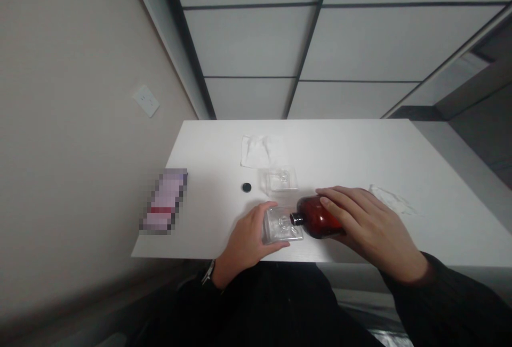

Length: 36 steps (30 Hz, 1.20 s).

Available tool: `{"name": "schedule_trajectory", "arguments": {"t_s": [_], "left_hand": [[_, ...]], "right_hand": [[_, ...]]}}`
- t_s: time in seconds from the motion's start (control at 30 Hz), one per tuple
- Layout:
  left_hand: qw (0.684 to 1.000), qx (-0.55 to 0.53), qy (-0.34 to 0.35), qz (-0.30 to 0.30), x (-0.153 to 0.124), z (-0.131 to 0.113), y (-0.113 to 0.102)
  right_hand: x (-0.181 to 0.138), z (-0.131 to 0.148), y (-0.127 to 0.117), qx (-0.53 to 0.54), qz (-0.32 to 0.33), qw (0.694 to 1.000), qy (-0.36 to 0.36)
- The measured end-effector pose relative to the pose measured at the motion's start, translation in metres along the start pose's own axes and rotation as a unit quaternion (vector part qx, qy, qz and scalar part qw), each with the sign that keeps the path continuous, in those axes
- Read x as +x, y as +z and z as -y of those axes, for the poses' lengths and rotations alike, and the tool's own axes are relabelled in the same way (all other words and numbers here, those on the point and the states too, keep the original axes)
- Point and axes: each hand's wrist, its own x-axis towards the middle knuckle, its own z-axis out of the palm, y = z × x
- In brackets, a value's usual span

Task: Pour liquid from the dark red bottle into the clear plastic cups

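My right hand (pixel 366 224) grips a dark red-brown bottle (pixel 316 218), tipped on its side with its black neck pointing left. The neck meets a small clear square bottle (pixel 283 224) that my left hand (pixel 248 240) holds steady on the white table (pixel 360 150). Both hands work near the table's front edge. A second clear square bottle (pixel 279 180) stands just behind. A small black cap (pixel 246 187) lies loose to the left of it.
A folded white tissue (pixel 259 151) lies at the back of the table. A crumpled tissue (pixel 394 200) lies to the right of my right hand. A blurred box (pixel 164 201) sits at the table's left edge, beside the wall.
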Motion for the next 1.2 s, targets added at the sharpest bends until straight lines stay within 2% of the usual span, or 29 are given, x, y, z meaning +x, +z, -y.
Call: {"name": "schedule_trajectory", "arguments": {"t_s": [0.37,1.2], "left_hand": [[1.000,0.004,-0.006,0.003,0.0011,-0.0017,-0.0010],[1.000,0.022,0.001,0.002,0.0000,0.0016,0.0010]], "right_hand": [[0.0066,0.0011,-0.0059,-0.024,-0.011,0.999,-0.029],[0.0041,0.0012,-0.0052,-0.027,-0.011,0.999,-0.018]]}}
